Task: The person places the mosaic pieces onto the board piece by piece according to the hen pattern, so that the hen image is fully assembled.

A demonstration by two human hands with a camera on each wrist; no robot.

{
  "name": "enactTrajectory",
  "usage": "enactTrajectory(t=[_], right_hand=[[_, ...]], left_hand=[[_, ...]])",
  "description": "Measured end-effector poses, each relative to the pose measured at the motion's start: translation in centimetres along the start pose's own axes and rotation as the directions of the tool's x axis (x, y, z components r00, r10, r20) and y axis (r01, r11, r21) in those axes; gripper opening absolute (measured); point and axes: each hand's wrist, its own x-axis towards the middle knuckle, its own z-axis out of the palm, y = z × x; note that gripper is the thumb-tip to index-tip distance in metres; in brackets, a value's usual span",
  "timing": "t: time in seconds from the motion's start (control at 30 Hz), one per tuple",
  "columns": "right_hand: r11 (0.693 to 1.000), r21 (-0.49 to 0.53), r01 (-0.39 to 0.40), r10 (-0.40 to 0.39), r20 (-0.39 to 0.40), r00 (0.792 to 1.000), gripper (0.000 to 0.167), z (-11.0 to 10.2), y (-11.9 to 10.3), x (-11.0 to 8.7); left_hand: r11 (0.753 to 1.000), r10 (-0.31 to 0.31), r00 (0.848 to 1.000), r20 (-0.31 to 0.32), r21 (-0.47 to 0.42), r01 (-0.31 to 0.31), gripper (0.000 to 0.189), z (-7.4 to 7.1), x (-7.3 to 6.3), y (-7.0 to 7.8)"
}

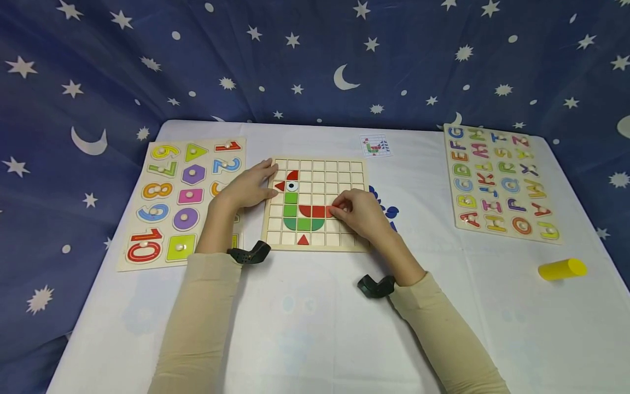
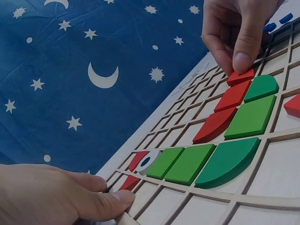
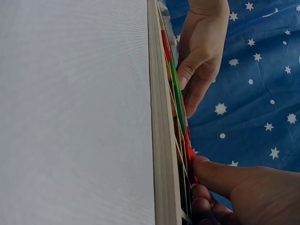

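Note:
A wooden grid board [image 1: 339, 180] lies on the table, with colored pieces forming a bird shape. My right hand [image 1: 361, 214] pinches a small red piece [image 2: 241, 76] between thumb and fingers, at the cell right of the red square [image 1: 318, 211]. Most of that piece is hidden by the fingertips. The left hand [image 1: 248, 185] rests on the board's left edge, its fingers spread and its thumb close to a red triangle [image 1: 280, 186]. Green squares [image 1: 291, 198], a white eye piece [image 1: 292, 186] and a lower red triangle [image 1: 303, 239] sit in cells.
Several blue pieces [image 1: 392, 212] lie right of the board, partly behind my right hand. A pattern card [image 1: 375, 145] lies behind it. A number puzzle [image 1: 162, 219] is at left, partly under the left arm; a letter puzzle [image 1: 502, 180] and yellow cylinder [image 1: 562, 269] are at right.

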Motion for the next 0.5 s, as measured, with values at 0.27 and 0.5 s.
enactTrajectory(t=[0.27,0.5], right_hand=[[1.000,-0.002,-0.008,0.008,0.016,1.000,0.020,-0.16,0.01,0.06],[1.000,0.008,-0.006,0.006,0.047,0.999,0.022,-0.32,0.03,0.05]], left_hand=[[1.000,-0.008,1.000,0.000,-0.001,0.008,0.071,0.09,0.01,-0.02],[1.000,-0.009,1.000,-0.005,-0.002,0.009,0.071,0.12,0.04,-0.04]])
